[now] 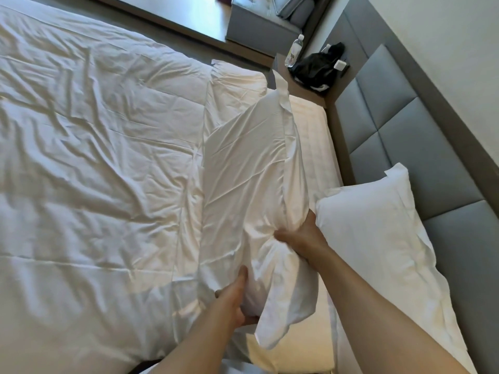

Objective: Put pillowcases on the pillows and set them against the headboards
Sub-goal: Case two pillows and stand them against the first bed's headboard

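Note:
A white pillow in its pillowcase (243, 168) stands lengthwise over the bed, held up between both hands. My left hand (233, 299) grips its near lower corner from the left. Gripping the right edge higher up is my right hand (299, 238), fingers sunk into the fabric. The loose open end of the case hangs down near my left wrist. A second cased pillow (378, 238) leans against the grey padded headboard (405, 136) on the right.
A rumpled white duvet (94, 157) covers the bed to the left. Bare mattress sheet (310, 136) shows beside the headboard. A nightstand (297, 82) at the bed's far corner carries a water bottle (295, 51) and a black bag (316, 67). A grey bench (259, 22) stands beyond.

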